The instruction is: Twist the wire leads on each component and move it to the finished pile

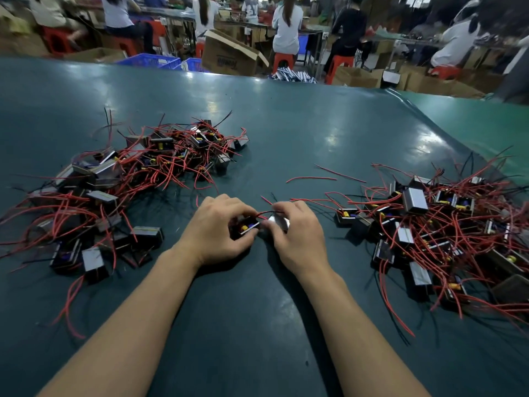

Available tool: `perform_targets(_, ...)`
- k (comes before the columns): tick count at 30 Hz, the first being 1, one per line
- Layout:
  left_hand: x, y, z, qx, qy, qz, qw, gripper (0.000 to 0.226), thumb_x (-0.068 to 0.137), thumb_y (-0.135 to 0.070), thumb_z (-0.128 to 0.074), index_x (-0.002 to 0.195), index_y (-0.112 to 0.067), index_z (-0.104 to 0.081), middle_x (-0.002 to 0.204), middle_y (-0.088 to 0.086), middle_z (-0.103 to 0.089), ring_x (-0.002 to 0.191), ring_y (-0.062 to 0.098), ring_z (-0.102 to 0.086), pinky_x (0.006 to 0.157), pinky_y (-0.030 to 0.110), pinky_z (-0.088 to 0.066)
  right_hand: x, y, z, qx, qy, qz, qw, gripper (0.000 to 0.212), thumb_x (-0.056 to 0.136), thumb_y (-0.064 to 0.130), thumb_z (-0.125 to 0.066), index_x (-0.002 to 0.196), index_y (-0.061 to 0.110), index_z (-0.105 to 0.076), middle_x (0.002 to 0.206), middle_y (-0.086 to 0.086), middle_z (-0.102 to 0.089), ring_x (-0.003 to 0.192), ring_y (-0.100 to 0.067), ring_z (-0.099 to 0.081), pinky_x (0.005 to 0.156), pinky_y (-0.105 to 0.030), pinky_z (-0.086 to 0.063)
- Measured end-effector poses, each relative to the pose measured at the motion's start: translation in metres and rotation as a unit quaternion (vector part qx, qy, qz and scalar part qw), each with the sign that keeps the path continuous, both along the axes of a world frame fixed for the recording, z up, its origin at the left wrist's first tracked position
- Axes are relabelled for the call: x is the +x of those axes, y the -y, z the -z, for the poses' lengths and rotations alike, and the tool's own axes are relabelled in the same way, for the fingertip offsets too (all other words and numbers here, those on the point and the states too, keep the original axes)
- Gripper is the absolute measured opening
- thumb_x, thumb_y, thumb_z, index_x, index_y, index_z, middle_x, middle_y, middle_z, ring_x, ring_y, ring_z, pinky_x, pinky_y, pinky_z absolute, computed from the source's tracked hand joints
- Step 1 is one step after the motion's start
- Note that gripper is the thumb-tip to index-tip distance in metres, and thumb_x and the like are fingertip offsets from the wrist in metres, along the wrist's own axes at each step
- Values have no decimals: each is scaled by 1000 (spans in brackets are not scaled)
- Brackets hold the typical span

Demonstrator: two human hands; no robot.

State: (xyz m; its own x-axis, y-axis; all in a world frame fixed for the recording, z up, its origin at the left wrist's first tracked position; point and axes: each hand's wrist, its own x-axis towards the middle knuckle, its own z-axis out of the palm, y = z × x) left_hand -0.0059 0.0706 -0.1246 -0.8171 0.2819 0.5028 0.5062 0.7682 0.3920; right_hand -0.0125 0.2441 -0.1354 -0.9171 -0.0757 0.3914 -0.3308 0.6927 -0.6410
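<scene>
While both hands work at the middle of the dark green table point(286, 133), toward its near edge, the left hand point(220, 230) curls round a small black box-shaped component with a yellow and blue part point(248, 227), and the right hand point(294, 236) pinches its thin red wire leads point(264, 214) between curled fingertips. To twist well, I judge the left should hold the body steady on the table while the right rolls both leads together evenly (no sharp kinks near the body). Two heaps of like components lie well apart: one pile toward the left edge point(120, 179), another toward the right edge point(435, 222), each too tangled to count. Two loose red wires point(312, 178) lie between them.
</scene>
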Motion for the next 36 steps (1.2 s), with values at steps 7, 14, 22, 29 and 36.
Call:
perform_targets(7, -1, 7, -4, 96, -128, -228, 960, 38, 73, -40, -71, 105, -20, -69, 88, -11, -65, 88, 20, -53, 84, 35, -34, -2, -10, -11, -316, 33, 106, 942, 17, 99, 13, -49, 101, 21, -64, 91, -1, -67, 76, -15, -67, 64, -35, -56)
perform_targets(14, 10, -10, 1, 85, 37, -138, 986, 39, 78, -58, -58, 75, -19, -58, 76, -4, -53, 71, 20, -54, 67, 37, -48, -2, -8, -20, -556, 161, 25, 815, 18, 96, 29, -58, 97, 12, -64, 77, -2, -61, 53, -17, -63, 42, -23, -47)
perform_targets(22, 10, -9, 0, 102, 4, -103, 989, 15, 86, -19, -68, 72, -12, -68, 72, -3, -60, 72, 20, -50, 72, 39, -45, 4, -4, -14, -466, 126, 11, 876, 17, 90, -3, -61, 95, 12, -66, 82, 1, -61, 66, -17, -67, 67, -32, -58)
perform_targets(29, 13, -8, -5, 205, 4, -83, 975, 9, 82, -6, -69, 81, -15, -67, 76, -7, -66, 70, 8, -56, 68, 25, -47, 6, -3, -16, -438, 132, -10, 889, 22, 87, -5, -61, 83, 15, -68, 70, 6, -69, 66, -14, -68, 62, -25, -55)
perform_targets(36, 13, -19, -4, 395, 116, -45, 910, 10, 85, -10, -68, 84, -16, -61, 69, 4, -72, 69, 22, -73, 61, 33, -58, 10, -2, -15, -413, 126, -36, 901, 28, 83, -7, -60, 98, 17, -60, 63, 1, -63, 63, -19, -59, 64, -34, -51)
